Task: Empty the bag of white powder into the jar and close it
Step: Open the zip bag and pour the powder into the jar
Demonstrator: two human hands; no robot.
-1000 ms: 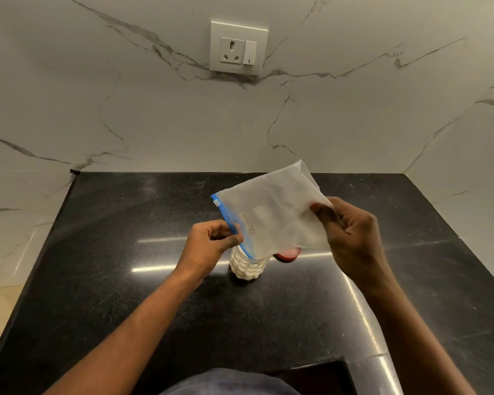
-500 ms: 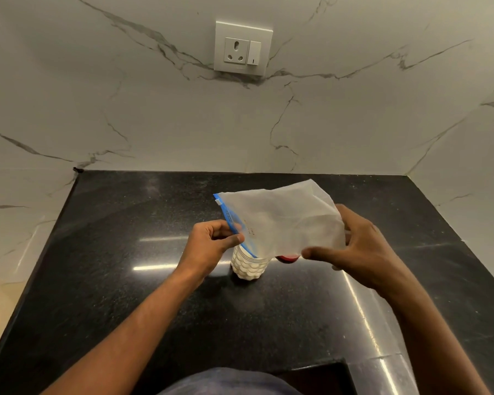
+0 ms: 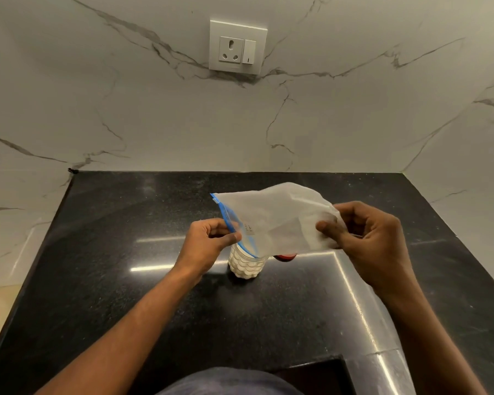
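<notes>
A clear zip bag [image 3: 274,215] with a blue seal strip is held sideways over a small textured jar [image 3: 246,266] full of white powder on the black counter. The bag looks flat and nearly empty, and its lower open corner dips into the jar's mouth. My left hand [image 3: 208,243] pinches the bag's blue mouth edge just above the jar. My right hand [image 3: 365,238] grips the bag's bottom end, level with the mouth. A red lid [image 3: 286,256] lies on the counter just right of the jar, mostly hidden by the bag.
The black stone counter [image 3: 126,295] ends at a marble wall behind and on the right. A wall socket [image 3: 237,48] sits above. The counter's front edge has a dark cut-out [image 3: 311,374] near my body.
My right hand has lowered the bag's bottom end from a raised tilt to about level and regripped it. The left hand and the jar have stayed in place.
</notes>
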